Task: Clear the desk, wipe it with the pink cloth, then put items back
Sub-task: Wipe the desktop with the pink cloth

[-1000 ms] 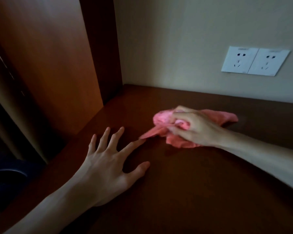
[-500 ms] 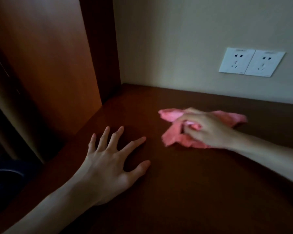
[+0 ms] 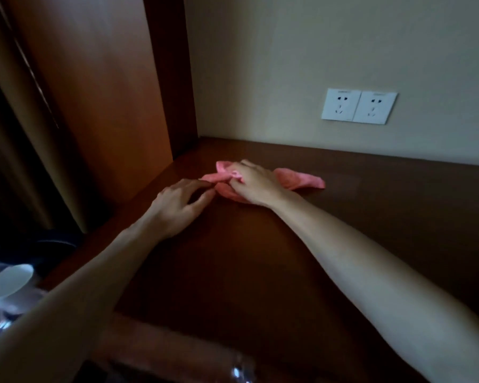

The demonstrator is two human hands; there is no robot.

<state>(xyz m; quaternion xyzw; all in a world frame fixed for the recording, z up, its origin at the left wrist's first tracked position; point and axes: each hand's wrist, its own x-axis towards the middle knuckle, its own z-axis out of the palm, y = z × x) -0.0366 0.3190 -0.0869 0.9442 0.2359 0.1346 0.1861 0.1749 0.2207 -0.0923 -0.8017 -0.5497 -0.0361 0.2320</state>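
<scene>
R hand (image 3: pixel 256 186) fingers curled, gripping pink cloth (image 3: pixel 299 181), bunched on the surface (image 3: pixel 260 272) at frame centre, w/ a tail trailing right. L hand (image 3: pixel 177 207) just left, fingers loosely bent, tips at cloth's left edge; pinching or only touching: can't tell. Double wall socket (image 3: pixel 358 106) upper right; wood panel (image 3: pixel 94 92) upper left.

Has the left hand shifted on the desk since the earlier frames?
Yes. The left hand has moved toward the pink cloth, its fingertips now at the cloth's edge, nearer the wall sockets.
</scene>
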